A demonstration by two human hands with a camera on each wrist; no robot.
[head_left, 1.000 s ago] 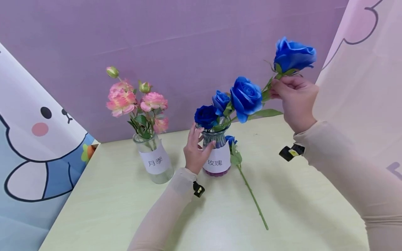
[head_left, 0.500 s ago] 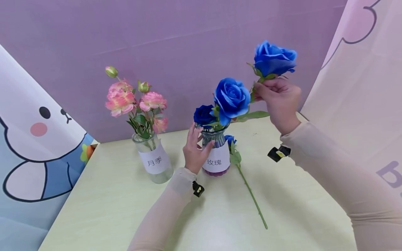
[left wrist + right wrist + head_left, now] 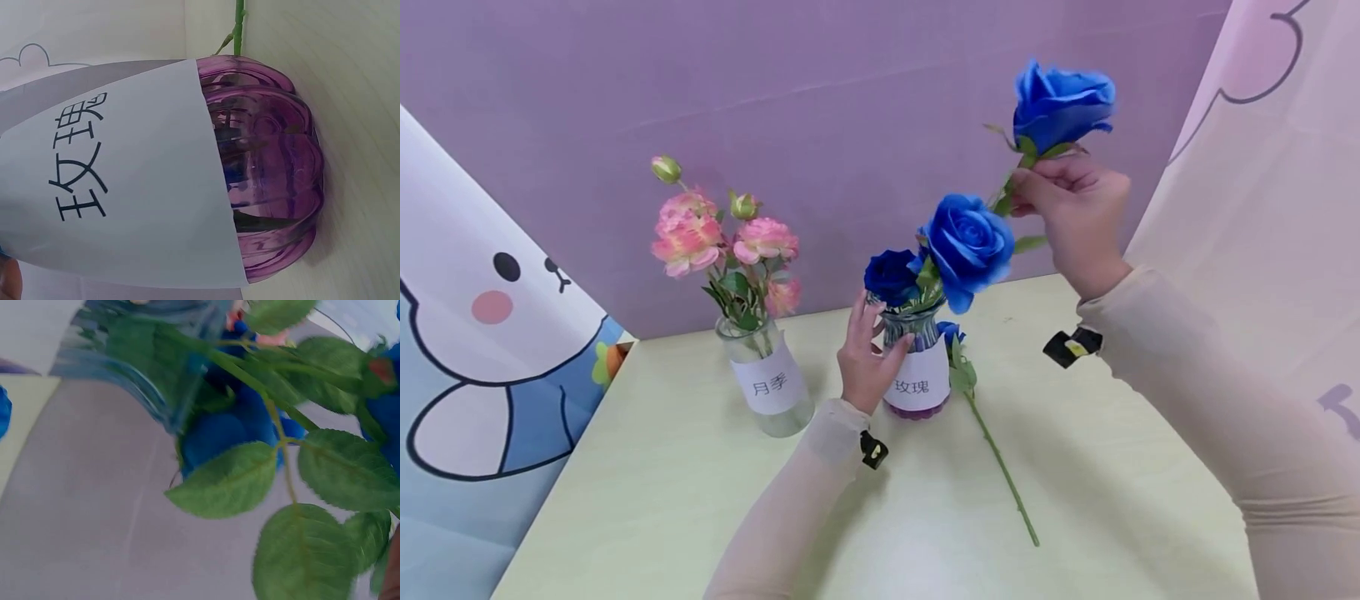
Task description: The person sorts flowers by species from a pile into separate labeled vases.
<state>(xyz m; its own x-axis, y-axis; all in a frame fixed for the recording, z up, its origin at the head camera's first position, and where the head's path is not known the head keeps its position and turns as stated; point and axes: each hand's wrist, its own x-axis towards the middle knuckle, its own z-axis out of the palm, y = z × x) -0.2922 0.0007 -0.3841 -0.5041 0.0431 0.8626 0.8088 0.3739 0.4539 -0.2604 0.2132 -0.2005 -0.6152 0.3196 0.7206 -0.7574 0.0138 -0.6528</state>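
My left hand [image 3: 867,362] holds the neck of a glass vase [image 3: 920,411] with a purple base and a white paper label. The vase stands on the table, and its ribbed base [image 3: 269,144] fills much of the left wrist view. My right hand [image 3: 1078,217] pinches a green stem just beneath a large blue rose [image 3: 1060,104], up and to the right of the vase. In the right wrist view, a leafy stem [image 3: 234,365] slants into the vase mouth. A second blue rose [image 3: 970,246] hangs over the rim, and a darker one [image 3: 891,277] sits at the opening.
Left of my hands stands a clear glass vase [image 3: 786,423] with a white label and pink flowers [image 3: 688,237]. Another blue rose lies on the table, its long stem [image 3: 1003,467] pointing toward me. A purple backdrop [image 3: 865,100] rises behind the table.
My right hand has moved left with the rose over the last second, then slightly up and right. The second rose shifted too, covering a smaller bloom seen earlier. My left hand stays at the vase.
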